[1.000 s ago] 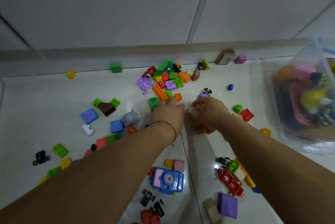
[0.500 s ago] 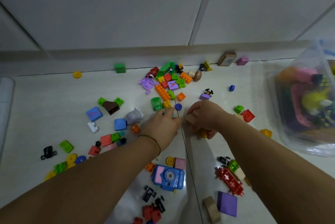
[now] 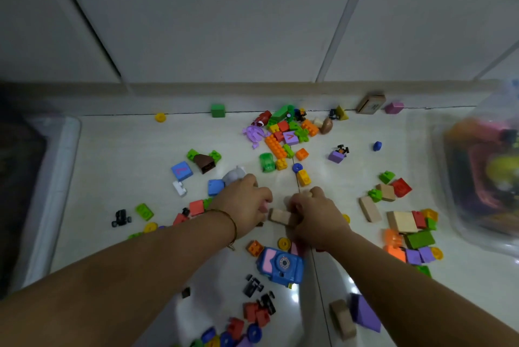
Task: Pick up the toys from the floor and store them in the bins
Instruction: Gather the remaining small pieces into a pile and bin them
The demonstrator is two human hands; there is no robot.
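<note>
Many small toys lie scattered over the white tiled floor (image 3: 126, 178). My left hand (image 3: 244, 204) and my right hand (image 3: 316, 214) are low over the middle of the floor, fingers curled, knuckles up. A pale wooden block (image 3: 279, 217) shows between them, gripped by my right hand; my left hand's fingers curl at its other end, and something pink shows under them. Just beyond the hands lie a yellow brick (image 3: 303, 177), a blue ring (image 3: 297, 168) and a heap of coloured bricks (image 3: 283, 136). A blue toy camera (image 3: 280, 266) sits just below my hands.
A clear plastic bin (image 3: 483, 166) holding toys stands at the right. Another bin's pale rim (image 3: 56, 186) runs along the left. Wooden and coloured blocks (image 3: 404, 223) cluster right of my right arm. A wall and skirting close the far side.
Both hands have drawn back toward me from the brick heap and closed together. The wooden block now shows between them. The view has tilted, bringing the left bin's rim into sight.
</note>
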